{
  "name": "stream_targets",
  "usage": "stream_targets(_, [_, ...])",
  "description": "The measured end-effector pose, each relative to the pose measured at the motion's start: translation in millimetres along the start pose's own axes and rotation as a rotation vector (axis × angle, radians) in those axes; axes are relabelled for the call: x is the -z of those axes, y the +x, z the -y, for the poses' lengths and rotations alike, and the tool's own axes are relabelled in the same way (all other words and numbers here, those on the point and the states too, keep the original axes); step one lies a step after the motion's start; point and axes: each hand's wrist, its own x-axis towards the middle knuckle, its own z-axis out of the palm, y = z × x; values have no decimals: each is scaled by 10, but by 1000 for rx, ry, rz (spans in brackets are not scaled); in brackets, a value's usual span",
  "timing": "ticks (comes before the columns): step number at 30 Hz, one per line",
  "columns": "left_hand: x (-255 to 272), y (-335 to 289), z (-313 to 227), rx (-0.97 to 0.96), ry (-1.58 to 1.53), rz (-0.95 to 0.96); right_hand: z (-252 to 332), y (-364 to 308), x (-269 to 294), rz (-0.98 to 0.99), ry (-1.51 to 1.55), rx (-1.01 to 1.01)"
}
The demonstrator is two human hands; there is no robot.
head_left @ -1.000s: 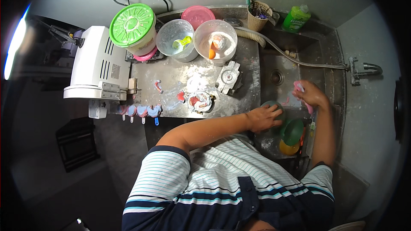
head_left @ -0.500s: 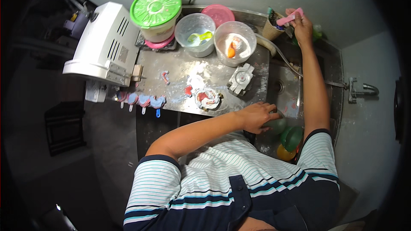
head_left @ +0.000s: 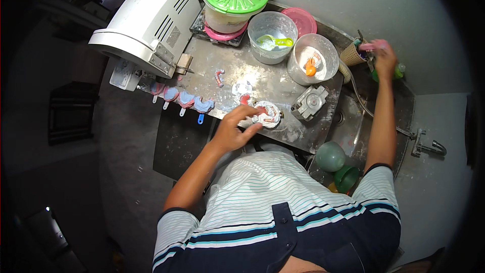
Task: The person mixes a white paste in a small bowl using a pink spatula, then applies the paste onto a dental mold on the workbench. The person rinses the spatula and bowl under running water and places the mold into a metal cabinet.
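My left hand [head_left: 235,128] reaches over the front edge of the metal counter, thumb and fingers apart. Its fingertips are at the near left side of a white plaster mound [head_left: 270,119] with a red, arch-shaped piece on top; whether they touch it I cannot tell. At the far right, my right hand [head_left: 386,61] is closed on a flat pink tool [head_left: 373,46], blurred by motion, beside a tan woven holder [head_left: 351,55] of tools. A grey metal block-like device [head_left: 309,103] rests to the right of the mound.
Dental impression trays [head_left: 187,99] line the counter's left edge near a white machine [head_left: 146,20]. At the back stand a green-lidded bucket [head_left: 235,0] and two clear tubs [head_left: 273,38] with scoops. A sink with a hose [head_left: 357,96] and bowls [head_left: 331,156] lies right.
My left hand has moved left from the bowls by the sink to the plaster mound. The right hand still holds the pink tool near the woven holder. The whole view has shifted.
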Motion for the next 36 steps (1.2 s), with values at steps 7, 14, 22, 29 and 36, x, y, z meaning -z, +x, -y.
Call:
stream_targets(7, [337, -358, 396, 261, -106, -309, -1308, -1082, 1906, -528, -683, -422])
stream_targets(14, [368, -421, 719, 394, -168, -426, -1839, -1693, 2389, -177, -1001, -980])
stream_targets(22, [219, -237, 721, 366, -140, -377, -1993, -1672, 2299, -163, -950, -1010])
stream_targets(29, [10, -272, 869, 492, -268, -403, -2342, -1964, 2704, -131, -862, -894])
stream_targets(36, [-50, -274, 901, 481, -247, -428, -1244, -1736, 2292, -245, -961, -993])
